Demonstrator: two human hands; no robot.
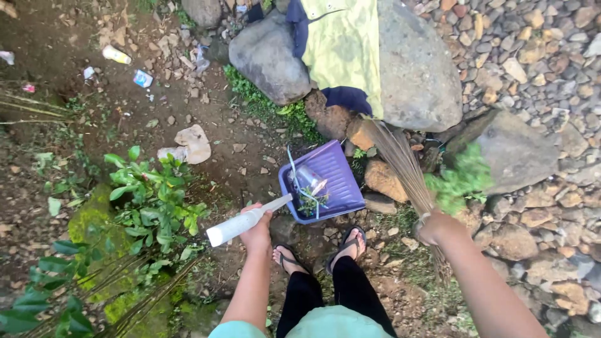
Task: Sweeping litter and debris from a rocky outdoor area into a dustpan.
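Note:
My left hand (257, 229) grips the white handle (243, 223) of a purple dustpan (332, 181) that rests on the dirt in front of my sandalled feet (319, 250). The pan holds a clear plastic scrap, a pale string and some green weeds (311, 194). My right hand (435, 226) is closed around the bound end of a stick broom (400, 164), whose bristles fan up toward the rocks. A tuft of green leaves (460, 181) shows blurred just above that hand.
Large grey boulders (419, 69) lie ahead, with a yellow-green and dark blue cloth (341, 50) draped over them. Gravel and brown stones (538, 188) fill the right. Litter scraps (143, 78) and a pale stone (191, 144) lie on the dirt. A leafy plant (153, 200) grows at left.

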